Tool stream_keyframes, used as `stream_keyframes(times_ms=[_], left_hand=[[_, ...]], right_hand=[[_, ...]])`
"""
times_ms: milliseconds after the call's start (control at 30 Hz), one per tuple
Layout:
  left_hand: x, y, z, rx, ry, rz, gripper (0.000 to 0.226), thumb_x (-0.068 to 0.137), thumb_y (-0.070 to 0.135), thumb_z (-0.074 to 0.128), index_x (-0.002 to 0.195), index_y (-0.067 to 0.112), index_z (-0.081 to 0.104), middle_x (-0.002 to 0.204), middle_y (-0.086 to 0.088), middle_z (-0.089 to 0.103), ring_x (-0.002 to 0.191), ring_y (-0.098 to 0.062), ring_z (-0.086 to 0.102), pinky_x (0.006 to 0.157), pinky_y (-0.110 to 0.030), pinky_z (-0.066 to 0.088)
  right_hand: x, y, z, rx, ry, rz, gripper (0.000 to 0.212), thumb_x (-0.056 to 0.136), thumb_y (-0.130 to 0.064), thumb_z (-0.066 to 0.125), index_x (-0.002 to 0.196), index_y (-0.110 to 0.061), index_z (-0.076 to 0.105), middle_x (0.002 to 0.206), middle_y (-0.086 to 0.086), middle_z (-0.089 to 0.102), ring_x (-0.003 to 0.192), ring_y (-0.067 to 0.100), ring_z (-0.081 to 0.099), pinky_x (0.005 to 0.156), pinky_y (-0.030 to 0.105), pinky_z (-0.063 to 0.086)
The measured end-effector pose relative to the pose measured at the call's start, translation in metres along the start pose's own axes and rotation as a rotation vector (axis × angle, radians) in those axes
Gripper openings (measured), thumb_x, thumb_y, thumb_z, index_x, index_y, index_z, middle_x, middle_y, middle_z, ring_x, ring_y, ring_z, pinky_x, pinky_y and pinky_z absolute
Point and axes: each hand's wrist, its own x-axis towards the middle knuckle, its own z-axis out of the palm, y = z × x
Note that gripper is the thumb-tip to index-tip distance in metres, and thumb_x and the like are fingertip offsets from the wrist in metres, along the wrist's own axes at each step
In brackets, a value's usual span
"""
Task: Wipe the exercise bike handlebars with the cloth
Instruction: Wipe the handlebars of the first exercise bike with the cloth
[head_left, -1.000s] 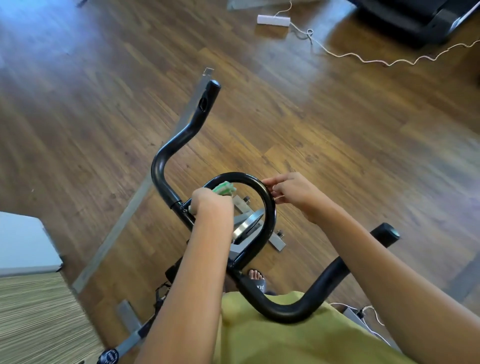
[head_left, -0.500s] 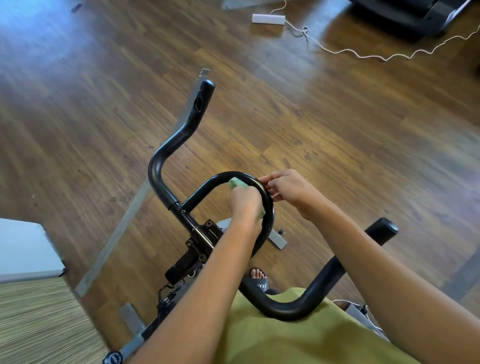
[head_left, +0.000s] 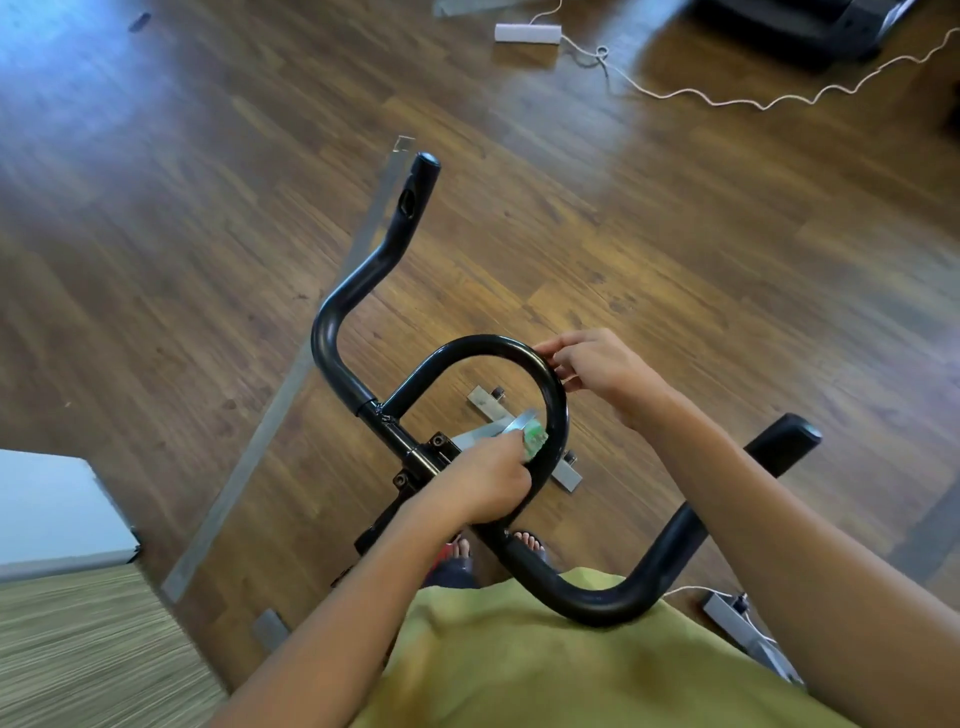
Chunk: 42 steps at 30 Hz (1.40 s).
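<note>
Well, my left hand (head_left: 483, 486) is clenched around the green cloth (head_left: 535, 440). Only a small corner of it shows past my knuckles, pressed against the inner right side of the centre loop (head_left: 467, 344) of the black handlebars (head_left: 332, 332). My right hand (head_left: 597, 374) pinches the same loop higher up on its outer curve, fingers over the tube and thumb beneath, steadying it.

What worries me is how tightly the cloth is bunched. I judge that little of it meets the tube, so my bare knuckles could do the rubbing and leave smears. The far side of the tube is hidden from me, and I cannot tell whether the cloth wraps round it.

If I slide down toward the stem, the clamp bolts (head_left: 436, 441) sit just beside my wrist; the cloth could snag there, or my skin could scrape. If I slide up, I run into my own right fingers, and the patch beneath them gets skipped unless I shift that grip.

The left horn (head_left: 421, 171) and right horn (head_left: 784, 436) stand well apart from the cloth, and I judge them easy to forget. A hard one-sided push could also rock the bike, with my sandalled foot (head_left: 527, 540) showing under the bars.
</note>
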Motion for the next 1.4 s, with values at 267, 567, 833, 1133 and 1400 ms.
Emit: stream_keyframes(times_ms=[267,567,833,1133,1400], left_hand=[[-0.010,-0.005,-0.057,-0.524,0.260,0.083,0.025,0.087,0.013,0.045,0.095,0.023,0.066,0.091,-0.001,0.070,0.084,-0.019,0.067,0.078,-0.038,0.059],[-0.026,-0.021,-0.022,-1.092,-0.260,0.116,0.035,0.098,0.009,0.054,0.132,0.006,0.057,0.121,-0.017,0.068,0.108,-0.031,0.067,0.093,-0.045,0.055],[-0.021,-0.023,0.017,-0.363,0.059,0.477,0.016,0.093,0.025,0.066,0.106,0.015,0.064,0.098,-0.001,0.065,0.087,-0.011,0.061,0.081,-0.024,0.052],[0.027,-0.031,-0.004,-0.061,0.102,0.370,0.025,0.102,0.035,0.048,0.110,0.015,0.062,0.105,-0.003,0.069,0.097,-0.021,0.064,0.087,-0.037,0.052],[0.024,-0.030,0.005,-0.023,0.054,0.343,0.042,0.105,0.036,0.037,0.076,0.013,0.056,0.079,-0.003,0.060,0.080,-0.023,0.057,0.080,-0.039,0.045]], right_hand=[[-0.039,0.027,0.033,0.138,0.466,-0.295,0.029,0.099,-0.035,0.056,0.124,-0.023,0.065,0.115,-0.008,0.066,0.104,0.005,0.061,0.094,0.029,0.049],[-0.113,0.052,0.101,1.194,0.035,-0.111,0.036,0.089,-0.038,0.057,0.111,-0.018,0.076,0.121,0.013,0.069,0.105,0.025,0.070,0.083,0.038,0.059],[-0.152,0.093,0.124,1.459,0.297,-0.143,0.039,0.088,-0.013,0.058,0.125,-0.004,0.064,0.118,0.023,0.068,0.101,0.034,0.070,0.090,0.052,0.056],[-0.146,0.090,0.115,-0.412,0.589,-0.057,0.033,0.090,-0.017,0.057,0.120,-0.030,0.056,0.116,-0.001,0.068,0.107,0.027,0.063,0.085,0.041,0.051],[-0.144,0.122,0.131,-0.873,0.489,-0.154,0.041,0.099,-0.031,0.049,0.138,-0.022,0.045,0.129,-0.001,0.064,0.122,0.020,0.056,0.110,0.032,0.030]])
